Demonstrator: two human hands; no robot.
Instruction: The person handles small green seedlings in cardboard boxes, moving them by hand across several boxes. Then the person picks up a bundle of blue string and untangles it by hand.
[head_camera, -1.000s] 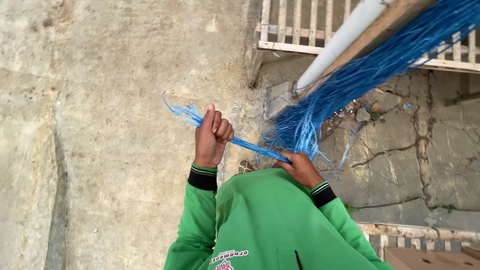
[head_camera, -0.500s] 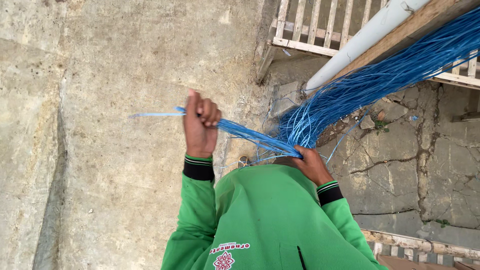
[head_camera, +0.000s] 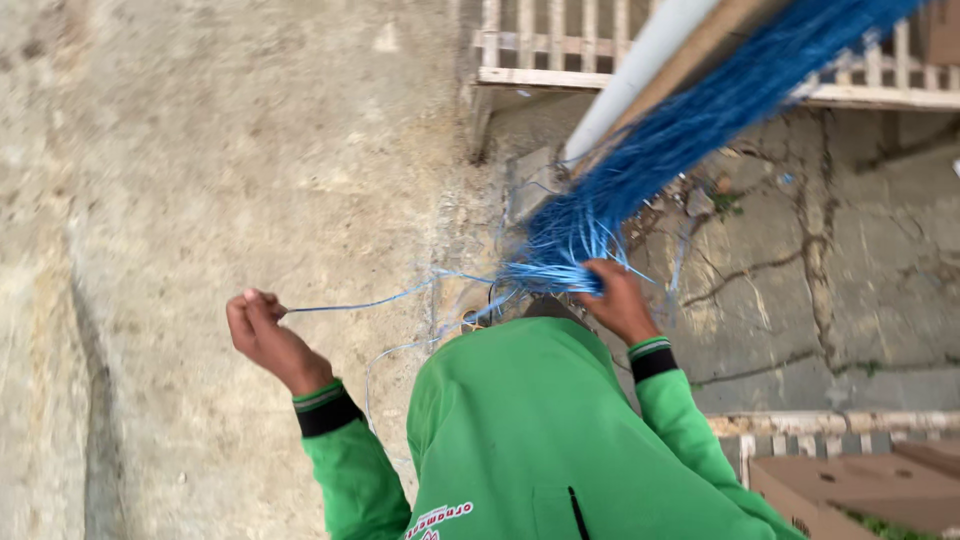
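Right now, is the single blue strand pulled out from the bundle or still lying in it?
Pulled out. The blue strand runs from the left hand across to the bundle, whose end the right hand grips.

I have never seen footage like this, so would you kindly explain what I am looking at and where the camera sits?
There is no machine here: a camera worn on a person's head looks down at their own two bare hands and green sleeves. The left hand pinches a thin blue strand pulled out sideways. The right hand grips the loose end of a thick bundle of blue fibres, which runs up to the right beside a white pipe. Below is cracked concrete ground, with a wooden slatted frame at the top.
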